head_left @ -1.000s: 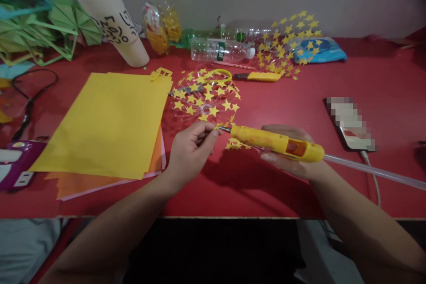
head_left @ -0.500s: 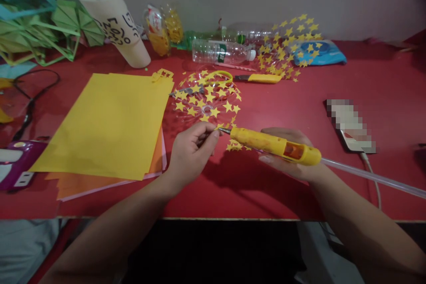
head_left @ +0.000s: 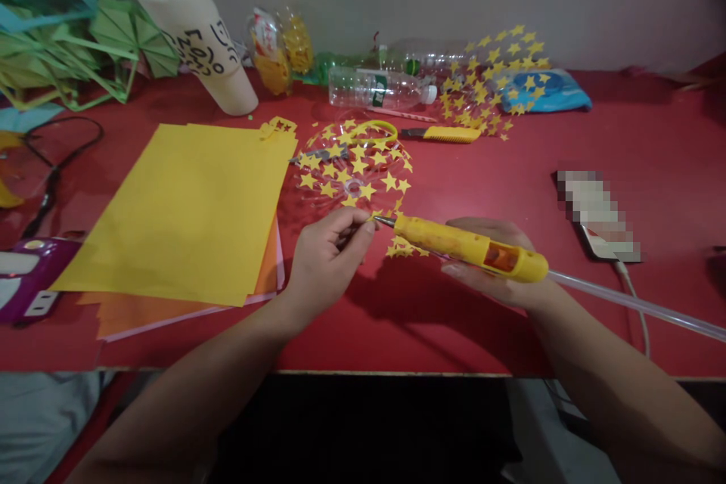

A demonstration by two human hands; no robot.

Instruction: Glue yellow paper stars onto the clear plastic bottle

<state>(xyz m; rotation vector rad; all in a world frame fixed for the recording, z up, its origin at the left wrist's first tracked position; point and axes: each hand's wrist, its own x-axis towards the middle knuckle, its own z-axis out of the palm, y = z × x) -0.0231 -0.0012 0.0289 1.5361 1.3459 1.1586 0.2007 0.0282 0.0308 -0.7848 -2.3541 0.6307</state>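
Note:
In my right hand [head_left: 491, 272] is a yellow glue gun [head_left: 448, 242], its metal nozzle pointing left and a clear glue stick [head_left: 629, 302] jutting from its back end. My left hand [head_left: 332, 249] pinches a small yellow paper star [head_left: 373, 217] between thumb and forefinger, right at the nozzle tip. Most of that star is hidden by the fingers. Just beyond the hands sits a clear plastic bottle piece [head_left: 352, 187] covered with yellow stars. Under the gun's front lies a small pile of loose stars [head_left: 404, 248].
Yellow paper sheets [head_left: 181, 212] lie at left over orange ones. A white tumbler [head_left: 198, 38], clear bottles [head_left: 380, 88], a yellow box cutter [head_left: 442, 134] and another star-covered piece [head_left: 488, 83] stand or lie behind. A phone [head_left: 598, 215] with a cable is at right.
Almost nothing differs. Both hands, the glue gun and the pinched star hold nearly the same place, the nozzle still at the star.

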